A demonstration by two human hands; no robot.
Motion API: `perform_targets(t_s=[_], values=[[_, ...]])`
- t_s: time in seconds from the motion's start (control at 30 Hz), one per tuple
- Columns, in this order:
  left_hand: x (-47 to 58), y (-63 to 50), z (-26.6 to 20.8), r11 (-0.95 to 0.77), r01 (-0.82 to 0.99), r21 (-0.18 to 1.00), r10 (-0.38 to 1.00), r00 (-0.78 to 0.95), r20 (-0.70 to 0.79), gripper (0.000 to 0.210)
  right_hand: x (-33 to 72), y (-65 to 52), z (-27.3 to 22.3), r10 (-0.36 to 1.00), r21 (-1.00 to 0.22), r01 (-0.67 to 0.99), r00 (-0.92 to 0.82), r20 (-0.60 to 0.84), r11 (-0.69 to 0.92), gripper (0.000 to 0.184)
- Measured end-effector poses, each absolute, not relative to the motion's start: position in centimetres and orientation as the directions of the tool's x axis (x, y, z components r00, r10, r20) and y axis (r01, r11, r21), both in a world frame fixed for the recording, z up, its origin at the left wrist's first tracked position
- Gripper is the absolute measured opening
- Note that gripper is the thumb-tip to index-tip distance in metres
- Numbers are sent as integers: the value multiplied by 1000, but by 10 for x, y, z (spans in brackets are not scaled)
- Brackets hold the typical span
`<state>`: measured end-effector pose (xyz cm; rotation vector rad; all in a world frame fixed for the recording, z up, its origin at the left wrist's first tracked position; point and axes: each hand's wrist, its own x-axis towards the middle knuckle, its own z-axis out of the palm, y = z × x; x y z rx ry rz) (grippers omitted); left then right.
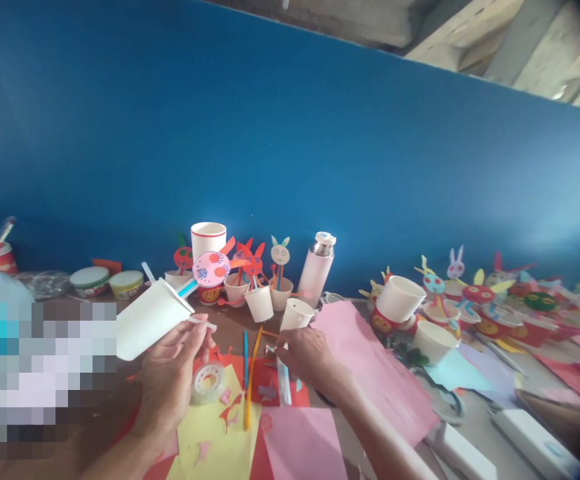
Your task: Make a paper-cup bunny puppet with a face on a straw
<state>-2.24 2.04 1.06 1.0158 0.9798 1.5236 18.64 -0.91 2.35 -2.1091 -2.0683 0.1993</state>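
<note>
My left hand [177, 357] is closed around a white paper cup [153, 319], which is tilted with its mouth towards the upper right. A blue strip [188, 288] with a round pink paper face [211, 269] rises from the mouth. White strips stick out at its sides. To the right, my right hand [304, 355] is closed with its fingertips pinched at the front of a small white cup [297, 313]; what they hold, if anything, is hidden. Below those fingers is a pale blue tube-like thing [283, 383]. A roll of clear tape [209, 383] lies by my left hand.
Yellow paper [215, 443], pink sheets [370, 373] and scraps cover the table. A blue pencil [245, 357] and an orange one [253, 380] lie between my hands. Behind stand stacked cups [209, 235], a thermos [316, 270] and several paper figures [281, 253]. At left, a blurred patch hides part of the scene.
</note>
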Motion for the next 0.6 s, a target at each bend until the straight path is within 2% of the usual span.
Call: perform_targets(t_s=[0.2, 0.33, 0.47, 0.6], values=[[-28, 20, 18, -286, -178, 941, 954, -145, 263, 24, 166, -15, 24, 982, -213, 959, -176, 69, 187, 20], [-31, 16, 23, -351, -114, 929, 932, -135, 336, 27, 158, -17, 25, 982, -225, 956, -188, 17, 187, 18], [-30, 17, 22, -347, -95, 933, 935, -116, 336, 27, 154, -19, 18, 976, -238, 950, -215, -21, 204, 13], [-31, 22, 19, -337, -120, 934, 940, -107, 325, 28, 150, -20, 1, 969, -173, 955, -247, -13, 242, 14]])
